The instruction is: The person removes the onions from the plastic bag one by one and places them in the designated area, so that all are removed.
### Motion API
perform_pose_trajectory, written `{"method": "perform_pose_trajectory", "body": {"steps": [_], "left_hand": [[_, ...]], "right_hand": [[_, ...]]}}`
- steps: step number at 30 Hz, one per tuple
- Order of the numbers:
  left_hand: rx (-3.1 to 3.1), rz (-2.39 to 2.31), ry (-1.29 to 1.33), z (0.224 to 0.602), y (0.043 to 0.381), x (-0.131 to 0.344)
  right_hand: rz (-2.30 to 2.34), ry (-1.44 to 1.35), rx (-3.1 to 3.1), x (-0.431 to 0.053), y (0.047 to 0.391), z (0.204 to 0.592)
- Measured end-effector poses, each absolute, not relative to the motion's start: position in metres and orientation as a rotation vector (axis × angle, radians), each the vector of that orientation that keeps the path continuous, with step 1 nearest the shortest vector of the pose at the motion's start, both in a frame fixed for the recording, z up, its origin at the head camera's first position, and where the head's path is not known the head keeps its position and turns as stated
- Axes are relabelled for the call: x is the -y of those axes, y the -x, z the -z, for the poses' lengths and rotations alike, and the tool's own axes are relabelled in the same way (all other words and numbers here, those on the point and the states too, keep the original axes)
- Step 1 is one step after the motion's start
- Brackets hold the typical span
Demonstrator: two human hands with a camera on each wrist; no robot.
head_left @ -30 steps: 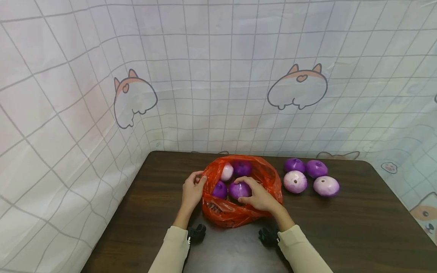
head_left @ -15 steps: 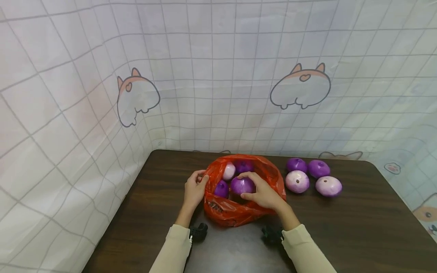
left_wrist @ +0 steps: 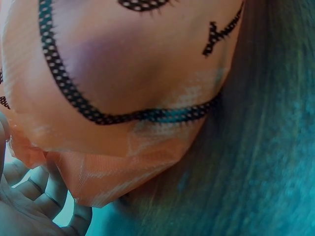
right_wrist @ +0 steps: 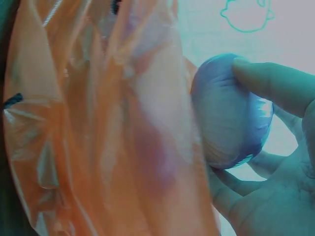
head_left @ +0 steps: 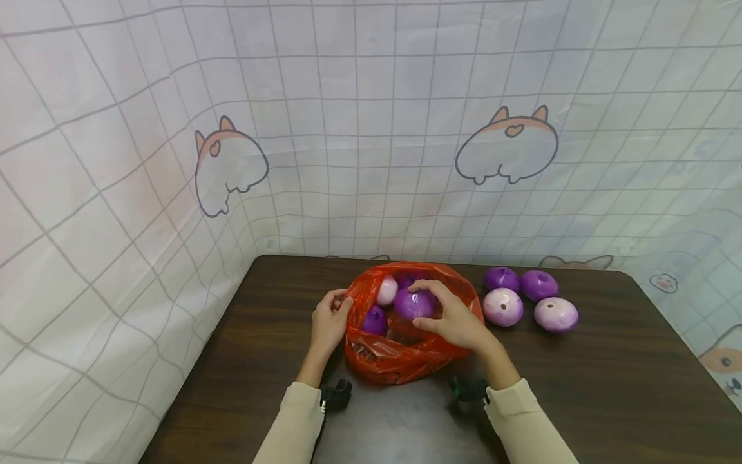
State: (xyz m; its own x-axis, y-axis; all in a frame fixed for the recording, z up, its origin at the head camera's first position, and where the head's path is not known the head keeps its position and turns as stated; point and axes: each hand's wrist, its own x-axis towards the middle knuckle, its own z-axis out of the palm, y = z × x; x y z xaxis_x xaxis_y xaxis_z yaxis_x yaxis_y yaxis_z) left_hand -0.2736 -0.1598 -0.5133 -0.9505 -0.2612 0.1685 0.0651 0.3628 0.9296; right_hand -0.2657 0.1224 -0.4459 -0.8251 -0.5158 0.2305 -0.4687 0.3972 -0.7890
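A red plastic bag (head_left: 388, 367) stands open-mouthed on the table, with several onions inside. At its left rim my left hand (head_left: 328, 324) pinches the plastic between thumb and fingers; the left wrist view has the bag's printed side (left_wrist: 123, 142) beside the curled fingers. Over the bag's mouth my right hand (head_left: 458, 322) grips a purple onion (head_left: 413, 305) between thumb and fingers. In the right wrist view this onion (right_wrist: 221, 110) is lifted by the rim. A purple onion (head_left: 375, 321) and a pale one (head_left: 386, 291) lie in the bag, with another purple one (head_left: 409, 278) partly hidden behind.
Right of the bag, two purple onions (head_left: 540, 285) sit behind two pale ones (head_left: 502, 307) on the dark wooden table (head_left: 608, 374). A grid-patterned cloth (head_left: 371, 161) hangs behind the table and along its left side.
My right hand has raised the purple onion slightly, up and to the right within the bag's mouth. My left hand keeps its place on the rim.
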Motion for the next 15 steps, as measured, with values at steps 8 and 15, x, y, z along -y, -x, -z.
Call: {"method": "perform_pose_trajectory", "body": {"steps": [8, 15], "left_hand": [[2.35, 1.601, -0.169, 0.514, 0.274, 0.16], [2.342, 1.6, -0.155, 0.515, 0.274, 0.161]], "right_hand": [[1.519, 0.901, -2.581, -0.131, 0.266, 0.439], [1.59, 0.828, -2.586, -0.143, 0.267, 0.434]]}}
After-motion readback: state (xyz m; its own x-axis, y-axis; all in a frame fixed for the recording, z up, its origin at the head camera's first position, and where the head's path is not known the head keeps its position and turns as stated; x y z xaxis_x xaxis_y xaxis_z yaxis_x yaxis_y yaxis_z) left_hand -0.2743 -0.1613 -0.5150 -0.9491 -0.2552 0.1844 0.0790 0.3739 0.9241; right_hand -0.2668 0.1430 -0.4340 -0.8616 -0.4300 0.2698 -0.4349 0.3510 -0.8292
